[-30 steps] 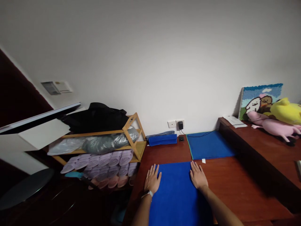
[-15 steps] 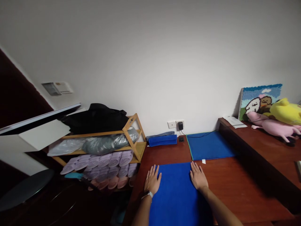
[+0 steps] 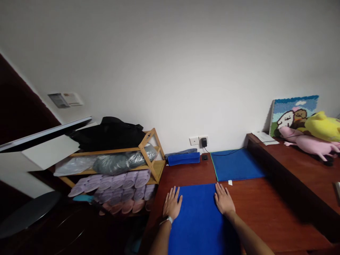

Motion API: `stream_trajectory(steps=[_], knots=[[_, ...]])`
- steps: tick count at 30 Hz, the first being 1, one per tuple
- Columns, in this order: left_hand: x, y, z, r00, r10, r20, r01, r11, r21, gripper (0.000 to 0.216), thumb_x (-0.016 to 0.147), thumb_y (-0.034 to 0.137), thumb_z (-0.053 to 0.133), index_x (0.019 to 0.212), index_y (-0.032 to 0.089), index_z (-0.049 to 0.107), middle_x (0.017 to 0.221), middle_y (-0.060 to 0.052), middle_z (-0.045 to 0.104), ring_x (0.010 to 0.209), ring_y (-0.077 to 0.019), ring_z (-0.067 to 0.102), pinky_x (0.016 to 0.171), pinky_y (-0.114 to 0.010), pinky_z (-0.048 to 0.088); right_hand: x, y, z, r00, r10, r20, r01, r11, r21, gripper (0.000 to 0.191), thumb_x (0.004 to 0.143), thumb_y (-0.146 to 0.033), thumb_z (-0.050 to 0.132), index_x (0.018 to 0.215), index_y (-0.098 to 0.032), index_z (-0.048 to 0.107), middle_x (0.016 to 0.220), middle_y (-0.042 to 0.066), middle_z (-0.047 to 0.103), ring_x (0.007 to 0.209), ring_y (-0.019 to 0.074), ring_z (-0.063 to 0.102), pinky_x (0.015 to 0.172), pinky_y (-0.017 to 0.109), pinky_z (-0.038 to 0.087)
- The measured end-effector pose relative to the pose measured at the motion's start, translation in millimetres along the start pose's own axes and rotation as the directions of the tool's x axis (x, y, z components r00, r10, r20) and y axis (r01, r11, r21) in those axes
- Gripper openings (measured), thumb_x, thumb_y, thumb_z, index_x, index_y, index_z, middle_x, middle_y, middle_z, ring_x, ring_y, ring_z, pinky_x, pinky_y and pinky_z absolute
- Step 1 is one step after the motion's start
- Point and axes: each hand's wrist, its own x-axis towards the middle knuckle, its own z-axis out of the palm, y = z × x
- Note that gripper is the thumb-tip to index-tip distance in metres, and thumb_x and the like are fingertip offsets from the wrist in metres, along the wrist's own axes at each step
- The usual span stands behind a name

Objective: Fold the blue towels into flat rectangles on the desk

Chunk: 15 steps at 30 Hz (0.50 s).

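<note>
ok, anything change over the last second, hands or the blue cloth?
Nothing visibly changed. The left hand and right hand lie flat and open at the left and right edges of the blue cloth, as before. The cloth sits in the same place on the wooden table. Only the view drifts very slightly.

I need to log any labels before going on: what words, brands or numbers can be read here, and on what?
None is legible.
Wall panel: print too blurred.
Paper sheet on the raised ledge: too small.
White tag by the far blue cloth: too small.
Latch-hook picture: cartoon figures, no words seen.
</note>
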Motion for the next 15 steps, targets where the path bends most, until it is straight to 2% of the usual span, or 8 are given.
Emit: stream_trajectory(steps=[15], knots=[[0.5,-1.9,1.6,1.0,0.005,0.006,-0.005,1.0,-0.013,0.061,0.108,0.05,0.028,0.162,0.024,0.035,0.171,-0.007,0.032,0.158,-0.0241,0.027,0.127,-0.046,0.026,0.6,0.4,0.6,1.0,0.002,-0.012,-0.002,1.0,0.018,0.064,0.103,-0.036,0.021,0.162,-0.013,0.031,0.169,0.004,0.027,0.158,0.022,0.021,0.13,0.044,0.014]])
